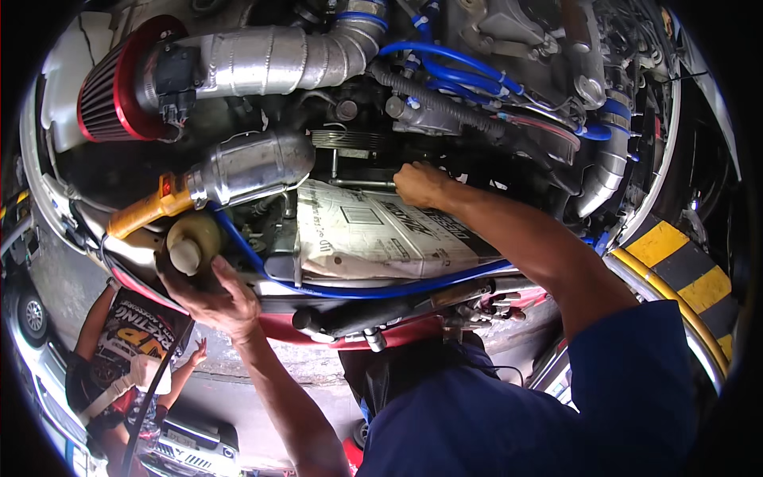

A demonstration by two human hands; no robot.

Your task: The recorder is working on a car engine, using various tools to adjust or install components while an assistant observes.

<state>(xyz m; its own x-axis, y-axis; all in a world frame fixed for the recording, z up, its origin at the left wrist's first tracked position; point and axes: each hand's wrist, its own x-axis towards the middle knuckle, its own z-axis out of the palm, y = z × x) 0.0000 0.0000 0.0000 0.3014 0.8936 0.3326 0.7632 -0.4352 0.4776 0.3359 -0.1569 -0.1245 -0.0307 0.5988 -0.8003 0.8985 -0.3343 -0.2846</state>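
In the engine bay, my right hand [423,184] is closed on the handle of a steel wrench [362,182] with an upright extension, beside a ribbed pulley [346,139]. A printed paper sheet [366,238] covers the area just below it. My left hand [211,290] has its fingers apart at the car's front edge, by a round beige reservoir [197,242]; whether it touches the reservoir is unclear. A metal work lamp [254,159] with a yellow handle [147,211] lies above that hand. A blue hose [373,288] runs along the paper's lower edge.
A red cone filter [127,79] and silver pipe [278,60] occupy the upper left. Assorted tools [373,314] lie along the front edge. At lower left is another person [119,366] near parked cars [195,445]. A yellow-black barrier [668,246] stands at right.
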